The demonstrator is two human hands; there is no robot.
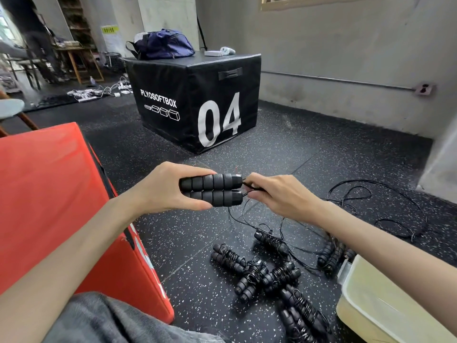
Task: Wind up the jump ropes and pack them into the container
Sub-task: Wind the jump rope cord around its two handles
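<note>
1. A person's left hand [163,188] grips a pair of black foam jump-rope handles [211,189], held side by side and level above the speckled rubber floor [284,154].
2. The right hand [277,194] pinches the thin black rope [247,185] right where it leaves the handle ends, fingers curled around the cord.
3. The rest of that rope trails down and lies in loose loops [385,206] on the floor to the right.
4. Several wound-up jump ropes [257,273], cord wrapped around paired handles, lie in a cluster on the floor below the hands.
5. A pale plastic container [371,298] sits at the lower right, just beside the wound ropes; what it holds cannot be made out.
6. A red padded box [61,194] stands at left, and a black plyo box [197,100] marked "04" beyond, with a navy duffel bag [163,44] on top.
</note>
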